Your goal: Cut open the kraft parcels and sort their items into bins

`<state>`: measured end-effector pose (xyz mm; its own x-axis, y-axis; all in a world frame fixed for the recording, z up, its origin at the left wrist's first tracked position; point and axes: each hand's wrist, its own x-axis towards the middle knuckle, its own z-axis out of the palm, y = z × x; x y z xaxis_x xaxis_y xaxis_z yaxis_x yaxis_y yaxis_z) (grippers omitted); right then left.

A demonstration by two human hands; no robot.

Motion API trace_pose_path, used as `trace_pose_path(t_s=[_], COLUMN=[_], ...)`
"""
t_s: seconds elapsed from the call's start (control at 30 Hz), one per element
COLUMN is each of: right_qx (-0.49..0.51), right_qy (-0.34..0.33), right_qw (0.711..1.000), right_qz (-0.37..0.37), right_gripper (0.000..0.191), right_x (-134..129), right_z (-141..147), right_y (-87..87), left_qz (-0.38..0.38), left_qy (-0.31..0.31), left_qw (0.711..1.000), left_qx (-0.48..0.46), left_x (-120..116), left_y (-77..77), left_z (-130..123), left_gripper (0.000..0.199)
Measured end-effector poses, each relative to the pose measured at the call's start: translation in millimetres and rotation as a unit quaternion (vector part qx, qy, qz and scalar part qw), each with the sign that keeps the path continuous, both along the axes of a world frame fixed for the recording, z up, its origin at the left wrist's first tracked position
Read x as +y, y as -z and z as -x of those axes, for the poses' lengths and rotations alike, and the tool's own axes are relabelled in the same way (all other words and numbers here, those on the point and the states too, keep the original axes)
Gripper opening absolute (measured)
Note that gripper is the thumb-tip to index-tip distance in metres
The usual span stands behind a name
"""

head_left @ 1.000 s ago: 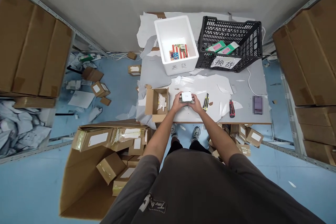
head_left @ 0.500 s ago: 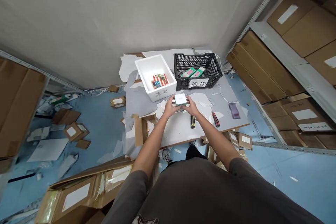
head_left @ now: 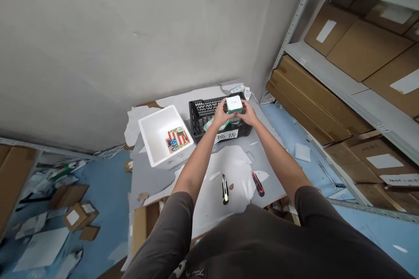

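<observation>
Between my two hands I hold a small white-topped box with green sides [head_left: 234, 103], over the black plastic crate [head_left: 200, 107]. My left hand [head_left: 221, 115] grips its left side, and my right hand [head_left: 248, 113] grips its right side. Inside the crate lie green-and-white boxes [head_left: 209, 124], partly hidden by my hands. A paper sign with handwriting [head_left: 228, 135] is on the crate's front. Left of the crate stands a white tub [head_left: 150, 139] holding a flat packet with a stars-and-stripes print [head_left: 178, 139].
A yellow-and-black utility knife [head_left: 225, 189] and a red-and-black utility knife [head_left: 258, 184] lie on the paper-covered table [head_left: 206, 209]. Shelves of cardboard boxes [head_left: 369, 48] rise on the right. An open carton [head_left: 140, 226] sits at the table's left front; boxes and scraps litter the floor.
Both hands have carried the white-and-green box forward from the table's middle to over the black crate. My body and view have shifted toward the table.
</observation>
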<state>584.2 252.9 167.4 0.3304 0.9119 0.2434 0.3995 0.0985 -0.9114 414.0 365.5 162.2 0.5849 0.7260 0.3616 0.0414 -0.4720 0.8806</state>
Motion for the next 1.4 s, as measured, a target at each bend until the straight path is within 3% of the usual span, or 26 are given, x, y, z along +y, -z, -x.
trace_pose_path(t_s=[0.17, 0.27, 0.33, 0.47, 0.6, 0.73, 0.83, 1.03, 1.13, 1.27, 1.4], right_qx=[0.02, -0.032, -0.073, -0.116, -0.154, -0.203, -0.23, -0.247, -0.242, -0.232, -0.235], right_qy=[0.025, 0.056, 0.08, 0.079, 0.064, 0.031, -0.009, -0.106, -0.161, -0.235, -0.276], right_qw=[0.998, 0.992, 0.986, 0.982, 0.982, 0.977, 0.973, 0.963, 0.957, 0.943, 0.928], right_qz=[0.06, 0.106, 0.13, 0.123, 0.084, 0.05, 0.026, 0.005, 0.009, 0.033, 0.089], right_gripper=[0.096, 0.111, 0.121, 0.121, 0.111, 0.101, 0.096, 0.089, 0.089, 0.089, 0.087], right_x=[4.3, -8.9, -22.1, -48.7, -70.2, -89.4, -103.0, -132.8, -143.7, -155.9, -174.9], right_z=[-50.1, -72.3, -83.5, -83.2, -47.6, 22.1, 99.4, 290.8, 385.0, 489.5, 550.0], right_y=[51.1, 72.8, 77.2, 64.2, 34.7, 11.9, 7.3, 13.9, 19.5, 31.6, 59.4], left_qz=[0.068, 0.088, 0.093, 0.073, 0.009, -0.062, -0.073, -0.016, 0.019, 0.061, 0.091], left_qy=[0.036, 0.068, 0.079, 0.091, 0.055, -0.006, -0.049, -0.147, -0.181, -0.198, -0.179], left_qw=[0.996, 0.989, 0.984, 0.984, 0.988, 0.987, 0.984, 0.971, 0.96, 0.949, 0.94], left_qx=[0.042, 0.101, 0.13, 0.135, 0.146, 0.147, 0.152, 0.19, 0.212, 0.24, 0.275], left_x=[7.3, 2.2, -3.1, -16.4, -33.7, -58.1, -85.0, -167.7, -214.6, -268.0, -304.6], left_y=[54.0, 76.4, 83.4, 76.6, 46.0, 16.8, 10.6, 31.6, 46.9, 66.1, 91.0], left_z=[-51.1, -59.7, -56.8, -24.2, 44.6, 145.6, 240.6, 446.0, 533.5, 613.0, 641.8], left_gripper=[0.114, 0.139, 0.153, 0.145, 0.122, 0.107, 0.102, 0.099, 0.094, 0.085, 0.075])
